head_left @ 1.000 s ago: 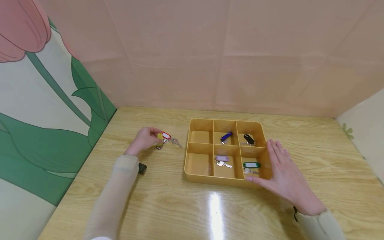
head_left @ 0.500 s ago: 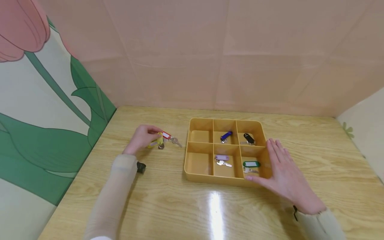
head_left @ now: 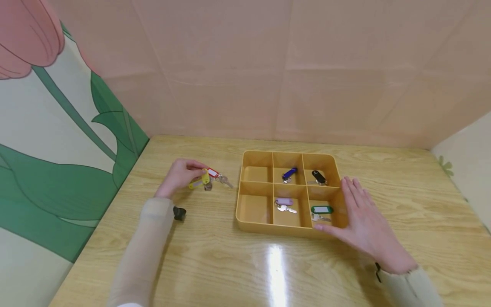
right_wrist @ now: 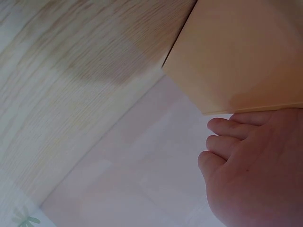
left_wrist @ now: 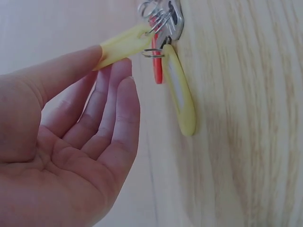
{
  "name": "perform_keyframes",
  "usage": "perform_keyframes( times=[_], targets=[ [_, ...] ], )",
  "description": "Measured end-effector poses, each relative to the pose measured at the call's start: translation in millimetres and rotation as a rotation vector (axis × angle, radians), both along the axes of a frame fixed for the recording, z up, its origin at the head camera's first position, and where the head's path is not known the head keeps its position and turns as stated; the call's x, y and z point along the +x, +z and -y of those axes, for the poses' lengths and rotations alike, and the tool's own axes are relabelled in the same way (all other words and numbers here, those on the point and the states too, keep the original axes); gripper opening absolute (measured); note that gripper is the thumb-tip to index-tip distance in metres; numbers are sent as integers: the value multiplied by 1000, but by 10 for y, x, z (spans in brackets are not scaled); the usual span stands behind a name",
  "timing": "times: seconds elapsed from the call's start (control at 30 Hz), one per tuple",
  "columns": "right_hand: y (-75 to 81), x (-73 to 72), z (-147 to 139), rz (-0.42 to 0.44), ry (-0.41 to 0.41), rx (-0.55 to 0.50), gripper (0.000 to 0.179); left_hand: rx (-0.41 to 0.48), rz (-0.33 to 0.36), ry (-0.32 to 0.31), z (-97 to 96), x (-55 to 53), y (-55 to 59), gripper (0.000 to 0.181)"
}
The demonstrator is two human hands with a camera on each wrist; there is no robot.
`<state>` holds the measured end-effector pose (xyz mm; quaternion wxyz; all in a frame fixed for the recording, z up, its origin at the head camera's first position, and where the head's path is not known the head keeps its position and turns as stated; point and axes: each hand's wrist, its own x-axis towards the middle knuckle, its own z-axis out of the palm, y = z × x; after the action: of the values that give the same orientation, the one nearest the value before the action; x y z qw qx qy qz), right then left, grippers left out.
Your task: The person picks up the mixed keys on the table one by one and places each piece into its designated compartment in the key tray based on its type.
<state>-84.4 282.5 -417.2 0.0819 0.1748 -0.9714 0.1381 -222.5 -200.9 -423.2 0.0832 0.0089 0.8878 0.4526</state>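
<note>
Left hand [head_left: 179, 176] shifted slightly leftward, pinching pale-yellow tag [left_wrist: 124, 45] on wire ring [left_wrist: 160, 23], right hand [head_left: 364, 228] straight-fingered against tray [head_left: 276, 230]

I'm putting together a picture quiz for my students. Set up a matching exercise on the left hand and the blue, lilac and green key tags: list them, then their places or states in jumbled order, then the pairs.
Column one:
1. Left hand
2. Blue tag
3. Lilac tag
4. Green tag

Column two:
A. near row of the tray, middle compartment
B. pinches a yellow tag
C. near row, right compartment
D. far row, middle compartment

Pairs: 1-B, 2-D, 3-A, 4-C
</note>
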Motion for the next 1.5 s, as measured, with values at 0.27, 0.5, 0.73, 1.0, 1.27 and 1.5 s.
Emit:
perform_keyframes(
  times=[0.27, 0.5, 0.73, 1.0, 1.27, 1.5],
  targets=[
    [-2, 9, 1, 3, -5, -14, 129, 83, -3, -6, -34, 23, 33, 23],
    [4, 14, -1, 5, -1, -15, 129, 151, -5, -5, -64, 38, 63, 23],
    [5, 15, -5, 8, -3, -14, 129, 163, 6, 4, -74, 46, 100, 25],
    [8, 14, 0, 9, -2, -9, 129, 193, 20, 22, -100, 65, 165, 24],
    [5, 19, -5, 7, 1, -17, 129, 187, 16, 18, -121, 86, 219, 28],
    [-3, 19, -6, 15, -4, -22, 130, 183, -36, -5, -142, 101, 270, 26]
  ],
)
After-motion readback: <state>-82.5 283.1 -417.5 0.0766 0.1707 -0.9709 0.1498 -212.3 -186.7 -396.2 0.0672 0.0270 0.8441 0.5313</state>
